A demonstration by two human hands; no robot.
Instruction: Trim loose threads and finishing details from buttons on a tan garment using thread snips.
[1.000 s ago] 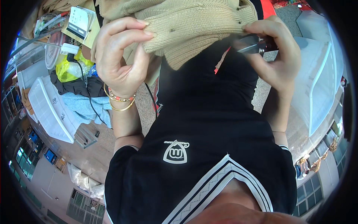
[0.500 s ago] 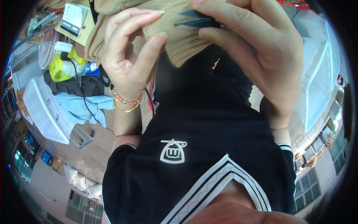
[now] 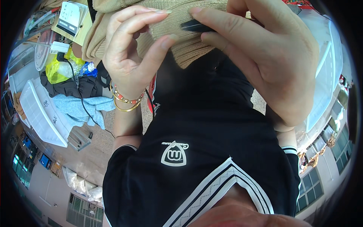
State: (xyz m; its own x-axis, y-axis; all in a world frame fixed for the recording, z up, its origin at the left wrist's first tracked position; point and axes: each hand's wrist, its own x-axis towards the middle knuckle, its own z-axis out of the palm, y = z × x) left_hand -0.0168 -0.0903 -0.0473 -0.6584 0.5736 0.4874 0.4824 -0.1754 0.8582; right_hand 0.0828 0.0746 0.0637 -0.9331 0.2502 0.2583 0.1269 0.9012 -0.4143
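Observation:
Tan ribbed knitwear lies in folds at the top middle, with one corner hanging toward my lap. My left hand grips its left edge, thumb and fingertips on the knit, the other fingers curled behind. In my right hand is a small pair of dark thread snips, pinched between thumb and fingers. The blades are together and point left across the knit, near my left fingertips. My palm and fingers hide the rest of the snips. Any thread at the tip is too fine to make out.
On the left are a booklet, a white plug adapter with a black cable, a yellow plastic bag, light blue cloth and a white plastic bin. A translucent bin stands at the right.
The snips' blades, apart before, have come together. My right hand has shifted slightly right and down. My left hand stays on the knit, almost in the same place.

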